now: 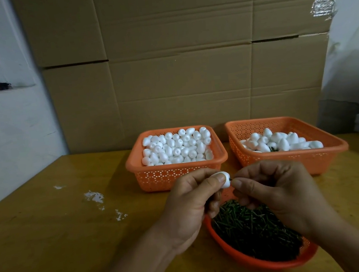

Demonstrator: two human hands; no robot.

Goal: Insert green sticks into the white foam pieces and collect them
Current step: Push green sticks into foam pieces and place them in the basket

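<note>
We note a cardboard wall [177, 58] across the upper frame, a yellow table [61, 225] below. Mid-frame: two orange baskets, left basket [174, 176] and right basket [291, 159], holding white foam pieces [175, 147]. Lower centre: orange bowl [265, 264] of green sticks [250, 228]. Above it, left hand [188, 208] grips a foam piece [224, 180]; right hand [277, 192] pinches a stick [230, 178] at its tip

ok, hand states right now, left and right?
Left hand: closed, holding a white foam piece.
Right hand: closed, pinching a green stick at the foam.
</note>
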